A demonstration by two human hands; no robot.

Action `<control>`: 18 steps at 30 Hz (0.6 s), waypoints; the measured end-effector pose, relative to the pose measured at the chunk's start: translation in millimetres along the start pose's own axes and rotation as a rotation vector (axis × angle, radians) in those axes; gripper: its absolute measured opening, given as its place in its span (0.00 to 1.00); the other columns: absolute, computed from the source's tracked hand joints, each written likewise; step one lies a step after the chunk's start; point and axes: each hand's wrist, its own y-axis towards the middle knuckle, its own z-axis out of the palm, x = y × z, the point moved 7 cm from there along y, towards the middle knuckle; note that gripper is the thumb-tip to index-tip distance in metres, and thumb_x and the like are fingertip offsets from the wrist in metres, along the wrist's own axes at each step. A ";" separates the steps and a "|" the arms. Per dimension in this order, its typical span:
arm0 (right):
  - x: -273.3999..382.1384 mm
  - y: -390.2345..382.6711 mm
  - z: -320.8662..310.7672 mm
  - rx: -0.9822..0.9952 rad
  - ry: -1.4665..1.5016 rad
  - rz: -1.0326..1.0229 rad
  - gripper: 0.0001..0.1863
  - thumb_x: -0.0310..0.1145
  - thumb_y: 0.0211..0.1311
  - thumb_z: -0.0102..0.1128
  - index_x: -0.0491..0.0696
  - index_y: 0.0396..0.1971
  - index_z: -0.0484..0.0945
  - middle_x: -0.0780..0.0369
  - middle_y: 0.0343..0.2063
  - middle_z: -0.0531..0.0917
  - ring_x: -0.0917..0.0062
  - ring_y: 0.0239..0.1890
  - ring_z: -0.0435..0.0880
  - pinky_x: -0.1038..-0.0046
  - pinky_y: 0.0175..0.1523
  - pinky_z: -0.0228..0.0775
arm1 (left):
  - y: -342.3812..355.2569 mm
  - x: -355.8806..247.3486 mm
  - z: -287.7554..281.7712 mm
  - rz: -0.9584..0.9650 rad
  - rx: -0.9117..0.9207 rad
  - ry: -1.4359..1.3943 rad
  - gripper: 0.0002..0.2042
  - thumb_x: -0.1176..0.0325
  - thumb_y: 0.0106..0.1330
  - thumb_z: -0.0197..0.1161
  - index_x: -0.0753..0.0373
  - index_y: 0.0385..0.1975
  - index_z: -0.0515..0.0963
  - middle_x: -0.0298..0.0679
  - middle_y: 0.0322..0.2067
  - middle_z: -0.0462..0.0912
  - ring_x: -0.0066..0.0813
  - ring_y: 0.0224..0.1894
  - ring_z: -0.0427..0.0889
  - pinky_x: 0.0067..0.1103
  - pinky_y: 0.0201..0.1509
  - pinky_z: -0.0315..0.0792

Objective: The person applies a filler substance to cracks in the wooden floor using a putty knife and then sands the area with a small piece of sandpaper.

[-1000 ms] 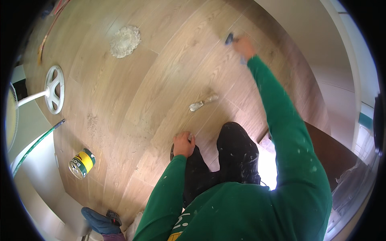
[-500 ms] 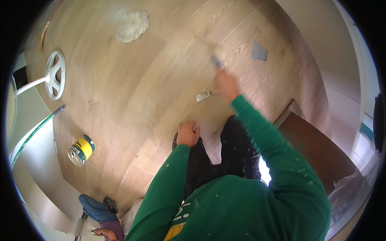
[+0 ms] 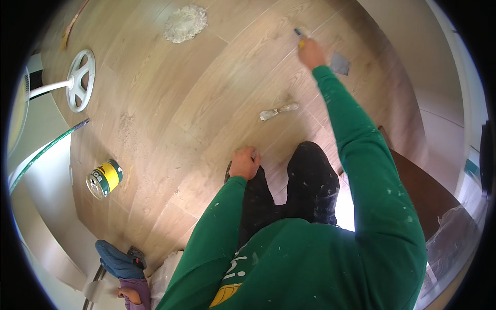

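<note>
My right hand (image 3: 312, 53) is stretched out over the wood-look floor, closed round a small hand tool (image 3: 301, 43) with yellow and dark blue parts. Its working end is too small to make out. Beside that hand a flat grey square sheet (image 3: 339, 63) lies on the floor. Nearer to me is a putty knife (image 3: 279, 111) caked with whitish paste. My left hand (image 3: 245, 163) rests on my left knee, fingers curled. A bit of something grey shows by its thumb, too little to name.
A whitish paste mound (image 3: 185, 24) lies on the floor far ahead. To the left stand a white fan base (image 3: 81, 81), a green pole (image 3: 51, 144) and a green-yellow can (image 3: 105, 178). Another person (image 3: 120, 261) is at lower left. A brown board (image 3: 423, 186) lies right.
My right hand has moved forward and slightly right with the tool, away from the putty knife, which now shows whole. My left hand stays on the knee. The view has shifted slightly.
</note>
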 end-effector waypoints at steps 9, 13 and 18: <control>241.1 -249.2 43.7 0.693 0.481 -0.333 0.20 0.29 0.64 0.56 0.38 0.55 0.77 0.44 0.47 0.84 0.50 0.48 0.84 0.53 0.54 0.76 | -16.5 25.6 9.5 0.205 -0.191 0.208 0.13 0.58 0.68 0.61 0.60 0.41 0.83 0.45 0.42 0.85 0.48 0.48 0.82 0.41 0.59 0.68; 130.4 -109.4 24.2 0.382 0.344 -0.067 0.18 0.29 0.64 0.58 0.44 0.54 0.80 0.45 0.45 0.84 0.48 0.50 0.82 0.53 0.55 0.75 | -7.2 2.3 -15.4 -0.028 0.001 0.022 0.12 0.59 0.68 0.61 0.60 0.41 0.82 0.43 0.41 0.85 0.46 0.48 0.82 0.39 0.58 0.68; 32.4 36.0 9.8 -0.015 0.005 -0.048 0.17 0.35 0.67 0.55 0.45 0.50 0.81 0.47 0.39 0.86 0.49 0.43 0.85 0.50 0.46 0.77 | -0.8 -5.8 -11.3 0.013 -0.043 0.000 0.12 0.59 0.68 0.62 0.61 0.39 0.82 0.43 0.40 0.85 0.45 0.48 0.82 0.38 0.57 0.68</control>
